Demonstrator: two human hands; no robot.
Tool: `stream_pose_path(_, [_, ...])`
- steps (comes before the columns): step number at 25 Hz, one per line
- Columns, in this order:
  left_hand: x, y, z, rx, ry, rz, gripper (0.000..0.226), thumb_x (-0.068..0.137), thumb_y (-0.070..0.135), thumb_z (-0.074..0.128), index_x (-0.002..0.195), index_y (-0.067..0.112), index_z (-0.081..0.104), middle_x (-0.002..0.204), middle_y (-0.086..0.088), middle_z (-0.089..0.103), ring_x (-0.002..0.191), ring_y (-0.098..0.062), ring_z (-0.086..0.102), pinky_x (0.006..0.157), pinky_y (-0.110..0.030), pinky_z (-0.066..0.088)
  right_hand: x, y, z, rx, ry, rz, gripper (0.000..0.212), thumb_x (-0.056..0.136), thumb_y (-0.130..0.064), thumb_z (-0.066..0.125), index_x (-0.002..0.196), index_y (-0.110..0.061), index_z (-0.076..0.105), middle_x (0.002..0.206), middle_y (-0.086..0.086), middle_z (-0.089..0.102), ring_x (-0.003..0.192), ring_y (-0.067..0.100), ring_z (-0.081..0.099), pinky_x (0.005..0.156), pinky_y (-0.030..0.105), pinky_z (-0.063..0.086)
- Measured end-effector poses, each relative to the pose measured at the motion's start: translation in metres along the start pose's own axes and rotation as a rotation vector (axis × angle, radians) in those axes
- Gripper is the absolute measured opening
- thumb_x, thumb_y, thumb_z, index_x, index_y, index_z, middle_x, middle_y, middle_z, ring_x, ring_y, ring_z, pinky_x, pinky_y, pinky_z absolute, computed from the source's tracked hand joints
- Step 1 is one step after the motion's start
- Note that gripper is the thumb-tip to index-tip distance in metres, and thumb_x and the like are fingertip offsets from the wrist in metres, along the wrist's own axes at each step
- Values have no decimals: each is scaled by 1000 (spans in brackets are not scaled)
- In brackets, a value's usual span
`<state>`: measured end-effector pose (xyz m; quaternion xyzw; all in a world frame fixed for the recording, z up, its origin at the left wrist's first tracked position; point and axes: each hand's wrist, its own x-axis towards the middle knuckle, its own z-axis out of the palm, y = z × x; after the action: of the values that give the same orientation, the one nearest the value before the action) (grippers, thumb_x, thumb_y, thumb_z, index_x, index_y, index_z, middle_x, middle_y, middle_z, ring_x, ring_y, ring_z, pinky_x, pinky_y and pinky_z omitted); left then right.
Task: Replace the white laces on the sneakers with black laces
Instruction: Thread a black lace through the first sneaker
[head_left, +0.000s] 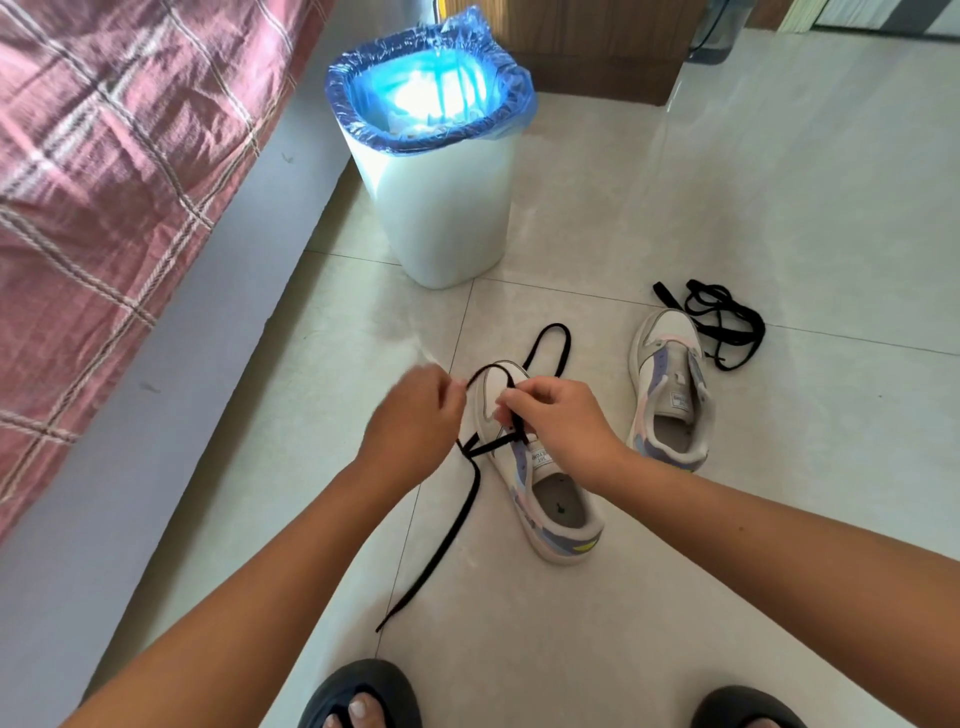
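Right hand (558, 421) pinches the black lace (470, 499) over the sneaker (545, 499); left hand (415, 421) grips its loop just beside, lace tail trailing below.

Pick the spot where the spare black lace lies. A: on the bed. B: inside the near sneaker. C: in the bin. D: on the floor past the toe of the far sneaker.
D: the spare black lace lies bunched on the floor tiles by the toe of the far sneaker.

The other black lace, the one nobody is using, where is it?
In the head view, the spare black lace lies bunched on the tiled floor at right, touching the toe of the unlaced sneaker.
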<state>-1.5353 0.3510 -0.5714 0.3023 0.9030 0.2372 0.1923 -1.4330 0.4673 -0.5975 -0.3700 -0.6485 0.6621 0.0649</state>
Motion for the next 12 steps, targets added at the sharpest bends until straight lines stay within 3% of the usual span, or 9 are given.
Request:
stream_pose_path(2, [-4, 4, 8, -230, -347, 28, 20, 98, 29, 42, 98, 20, 60, 96, 6, 63, 86, -6, 59, 71, -18, 46, -2, -14, 2, 214, -13, 30, 12, 89, -14, 62, 83, -8, 70, 79, 6, 72, 77, 15, 69, 80, 27, 56])
stream_pose_path(3, [-6, 6, 11, -324, -424, 89, 18, 98, 25, 42, 102, 24, 60, 96, 11, 63, 87, 3, 59, 72, -10, 45, -3, -20, 3, 326, -35, 43, 10, 89, -13, 62, 85, -8, 70, 81, 7, 73, 80, 17, 70, 80, 29, 56])
stream_pose_path(5, [-6, 8, 19, -507, -420, 143, 16, 99, 21, 44, 99, 26, 59, 89, 19, 62, 81, 15, 56, 69, 0, 40, -3, -27, 3, 536, -58, 87, 9, 91, -12, 59, 90, -8, 68, 82, 7, 73, 84, 19, 71, 79, 29, 57])
stream_pose_path(8, [-7, 5, 27, -708, -370, 63, 15, 96, 17, 50, 90, 17, 64, 67, 25, 63, 63, 14, 55, 59, -1, 39, 5, -32, -8, 754, -1, 205, 13, 94, -12, 54, 96, -4, 63, 84, 10, 73, 84, 21, 71, 79, 32, 57])
stream_pose_path(12, [-2, 1, 28, -742, -354, 43, 11, 93, 16, 56, 93, 12, 66, 72, 18, 66, 63, 10, 57, 58, -4, 41, 10, -31, -17, 853, -1, 279, 13, 96, -12, 50, 98, -4, 60, 82, 10, 72, 79, 20, 72, 67, 33, 58])
